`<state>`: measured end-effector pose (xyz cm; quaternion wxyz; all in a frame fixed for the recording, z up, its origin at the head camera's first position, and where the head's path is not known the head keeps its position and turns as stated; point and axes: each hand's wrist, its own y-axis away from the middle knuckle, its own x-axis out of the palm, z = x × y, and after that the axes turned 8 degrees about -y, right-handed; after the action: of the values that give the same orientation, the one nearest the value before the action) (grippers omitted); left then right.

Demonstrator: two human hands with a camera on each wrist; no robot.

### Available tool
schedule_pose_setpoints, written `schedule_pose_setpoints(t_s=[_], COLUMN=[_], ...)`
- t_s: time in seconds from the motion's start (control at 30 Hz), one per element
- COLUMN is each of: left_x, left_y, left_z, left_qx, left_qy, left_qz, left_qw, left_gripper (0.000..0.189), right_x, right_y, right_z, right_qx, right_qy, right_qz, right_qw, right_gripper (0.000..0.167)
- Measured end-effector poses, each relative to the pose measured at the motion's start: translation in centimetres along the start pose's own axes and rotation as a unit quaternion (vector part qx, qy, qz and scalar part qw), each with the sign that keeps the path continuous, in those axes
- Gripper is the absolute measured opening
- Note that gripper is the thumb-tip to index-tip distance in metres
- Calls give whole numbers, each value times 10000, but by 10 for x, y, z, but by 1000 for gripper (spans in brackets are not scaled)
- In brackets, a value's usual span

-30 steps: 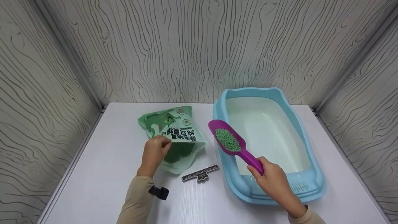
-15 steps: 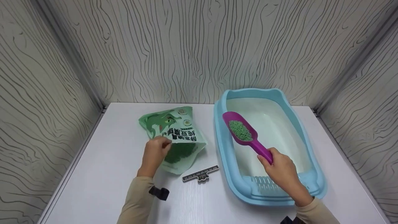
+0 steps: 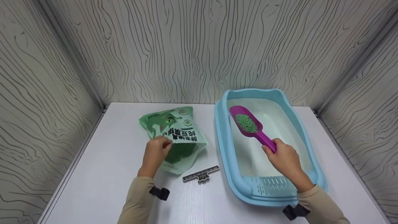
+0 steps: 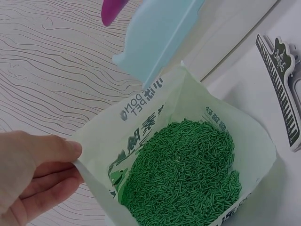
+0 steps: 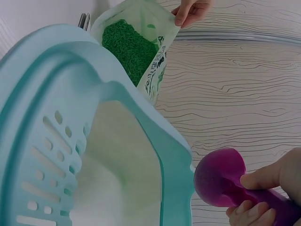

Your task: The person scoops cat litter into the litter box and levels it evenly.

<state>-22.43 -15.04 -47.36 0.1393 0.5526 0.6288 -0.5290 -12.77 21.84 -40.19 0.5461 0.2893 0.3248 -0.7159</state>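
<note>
My left hand (image 3: 155, 155) pinches the mouth edge of a green cat litter bag (image 3: 186, 123) on the white table. Inside the opened bag, green pellets (image 4: 183, 169) fill much of the space in the left wrist view. My right hand (image 3: 285, 158) grips the handle of a purple scoop (image 3: 259, 135), thumb along the top. A heap of green pellets (image 3: 246, 123) lies in its bowl. The scoop is held level above a light blue litter box (image 3: 222, 146), over the left part of its pale floor.
Between bag and litter box lies a black and white ruler-shaped clip (image 3: 201, 175) on the table (image 3: 102, 174). A slotted step (image 3: 273, 186) forms the litter box's near end. Wood-patterned panels (image 3: 192, 56) stand behind and at both sides.
My right hand has carried the loaded scoop rightward and away from me, from over the litter box's left rim to above its interior. My left hand stays on the bag.
</note>
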Motion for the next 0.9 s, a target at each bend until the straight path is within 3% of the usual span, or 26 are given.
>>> schedule_pose_setpoints(t_s=[0.23,0.5,0.9], left_x=[-1,-2,-1], left_y=[-1,-1,-2], left_z=[-1,-1,0], left_qx=[-157,26,-20], left_qy=[-2,-97,-63], left_qz=[117,20,43], left_qw=[9998,9999,10000], left_gripper=[6,7,5], right_x=[-1,4,5], right_y=[-14,-27,-43], right_z=[-8,-14,-13], right_qx=[112,174,136], right_qy=[126,149,189], right_qz=[66,80,222], right_qw=[9998,9997,9995], right_gripper=[33,31,31])
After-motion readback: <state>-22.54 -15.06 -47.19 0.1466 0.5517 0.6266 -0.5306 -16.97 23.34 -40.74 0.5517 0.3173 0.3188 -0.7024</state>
